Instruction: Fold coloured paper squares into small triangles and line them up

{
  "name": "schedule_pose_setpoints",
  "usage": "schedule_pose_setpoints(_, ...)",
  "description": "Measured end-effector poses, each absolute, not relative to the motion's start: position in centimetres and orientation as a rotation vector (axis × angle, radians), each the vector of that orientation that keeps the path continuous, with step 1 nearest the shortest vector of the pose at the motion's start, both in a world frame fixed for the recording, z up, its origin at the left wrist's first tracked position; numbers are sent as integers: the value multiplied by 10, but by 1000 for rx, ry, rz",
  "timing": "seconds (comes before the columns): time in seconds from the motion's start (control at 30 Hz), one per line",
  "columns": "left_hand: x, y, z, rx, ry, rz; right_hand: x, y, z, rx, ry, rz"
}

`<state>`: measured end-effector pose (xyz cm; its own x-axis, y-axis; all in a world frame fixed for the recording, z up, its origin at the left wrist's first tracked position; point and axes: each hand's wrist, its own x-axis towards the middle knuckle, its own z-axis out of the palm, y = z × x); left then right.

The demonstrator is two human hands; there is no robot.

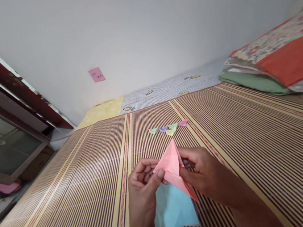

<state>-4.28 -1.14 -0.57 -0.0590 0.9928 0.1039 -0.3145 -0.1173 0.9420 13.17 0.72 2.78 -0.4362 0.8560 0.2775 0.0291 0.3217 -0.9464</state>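
A pink sheet of folding paper, partly folded with one point upward and a flap hanging to the lower right, is held up between both hands. My left hand pinches its left corner, thumb in front and fingers curled behind. On the right side, my right hand grips the paper's edge between thumb and fingers. Beneath it lies a blue sheet of paper, its upper part hidden by the pink one. Beyond my hands, several small folded paper triangles in green, purple, yellow and pink sit in a cluster.
A striped mat covers the bed, with a patterned sheet along the wall. Folded bedding is stacked at the far right. A pink note is on the wall. A framed glass panel stands at the left.
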Motion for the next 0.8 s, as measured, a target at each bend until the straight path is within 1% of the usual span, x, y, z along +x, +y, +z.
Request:
schedule_pose_setpoints(0.1,-40,-9,-7,918,976,1503,127,9,28,-834,-1695,1206)
schedule_pose_setpoints(0.27,-32,-6,-7,724,862,1560,116,8,27,-888,-1608,1128)
schedule_pose_setpoints(0.33,-31,-6,-9,759,898,1577,111,8,26,-866,-1569,1078)
schedule_pose_setpoints(0.43,-28,-8,-12,926,1077,1591,103,9,22,-858,-1519,1007)
schedule_pose_setpoints(0.53,-25,-11,-10,986,1165,1576,97,11,17,-876,-1501,857)
schedule_pose_setpoints(0.8,-20,-18,-4,768,1078,1516,85,15,3,-863,-1570,503)
